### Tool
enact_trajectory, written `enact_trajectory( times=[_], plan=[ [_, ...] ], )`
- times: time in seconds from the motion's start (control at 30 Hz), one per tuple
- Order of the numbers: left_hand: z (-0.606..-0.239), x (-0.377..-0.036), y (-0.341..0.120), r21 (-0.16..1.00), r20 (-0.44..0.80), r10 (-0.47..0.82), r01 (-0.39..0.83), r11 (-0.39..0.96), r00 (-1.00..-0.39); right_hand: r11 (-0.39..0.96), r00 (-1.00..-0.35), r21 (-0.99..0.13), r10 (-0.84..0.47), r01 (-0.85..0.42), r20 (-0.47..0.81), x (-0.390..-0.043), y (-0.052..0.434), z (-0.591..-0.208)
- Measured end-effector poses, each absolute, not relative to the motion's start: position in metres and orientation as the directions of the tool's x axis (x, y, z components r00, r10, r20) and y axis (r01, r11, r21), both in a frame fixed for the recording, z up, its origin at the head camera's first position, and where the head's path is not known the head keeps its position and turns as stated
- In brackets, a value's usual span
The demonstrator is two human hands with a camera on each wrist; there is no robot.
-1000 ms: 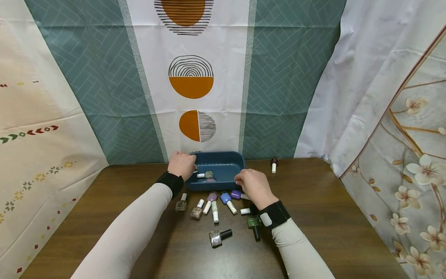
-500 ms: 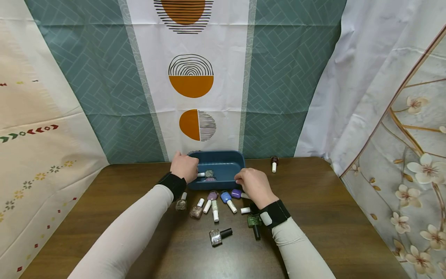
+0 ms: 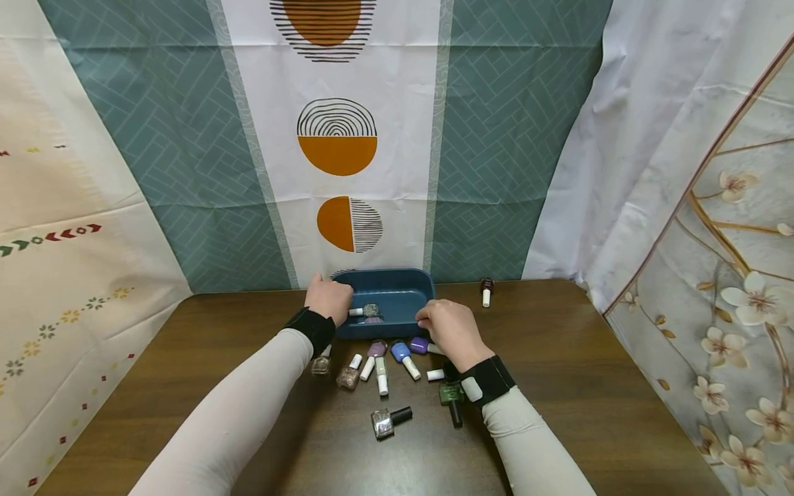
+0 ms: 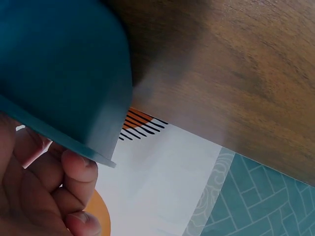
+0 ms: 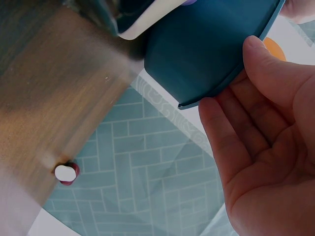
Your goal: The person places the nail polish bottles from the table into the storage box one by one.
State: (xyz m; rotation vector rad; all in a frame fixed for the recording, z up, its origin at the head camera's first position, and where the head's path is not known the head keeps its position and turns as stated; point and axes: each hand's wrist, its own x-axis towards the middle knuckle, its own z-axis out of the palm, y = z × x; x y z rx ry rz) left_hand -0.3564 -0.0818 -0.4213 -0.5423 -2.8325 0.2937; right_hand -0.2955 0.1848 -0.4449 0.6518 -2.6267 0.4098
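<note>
Both hands are on the blue tray (image 3: 397, 293) at the far edge of the surface (image 3: 589, 386), right up against the patterned curtain (image 3: 338, 145). The left hand (image 3: 329, 297) grips the tray's left rim; the left wrist view shows the fingers (image 4: 78, 164) curled under the lip, so that's a real grasp. The right hand (image 3: 448, 329) sits at the tray's near right corner with the fingers mostly straight, touching the rim rather than clamping it, so I'd call it relaxed, not clenched. My read is that one hand on each side keeps the tray from sliding or tipping, with the loose polish bottles just in front of it.

Only the head view gives the whole layout. A couple of bottles (image 3: 371, 311) already lie inside the tray, a scatter of others (image 3: 378, 362) lies on its side just in front, a silver one with a black cap (image 3: 391, 419) is nearer the person, and a dark red bottle (image 3: 486, 291) stands off to the right, well apart from the rest.

The wrist views fill in the grip. From the right wrist you see the open palm (image 5: 275, 147) with fingertips at the tray's corner (image 5: 211, 54), plus the red bottle (image 5: 65, 173) from below. The left wrist view shows the tray's underside (image 4: 59, 64) seemingly lifted or tilted off the wood, which the head view doesn't make clear.
</note>
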Motion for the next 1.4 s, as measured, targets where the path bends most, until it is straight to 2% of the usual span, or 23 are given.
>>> enact_trajectory(
  times=[0.57,1.03,1.4],
  plan=[
    [-0.415,-0.34,-0.093,-0.153,0.34,0.394,0.363,0.919,-0.854,0.846,-0.81,-0.181,-0.386,-0.502,0.441,-0.294,0.184,-0.443],
    [-0.407,-0.31,-0.106,-0.068,0.384,0.382,0.386,0.92,-0.841,0.849,-0.82,-0.187,-0.385,-0.495,0.423,-0.294,0.183,-0.442],
    [-0.404,-0.29,-0.112,-0.103,0.417,0.413,0.409,0.907,-0.81,0.847,-0.821,-0.191,-0.387,-0.496,0.42,-0.294,0.183,-0.44]
  ],
)
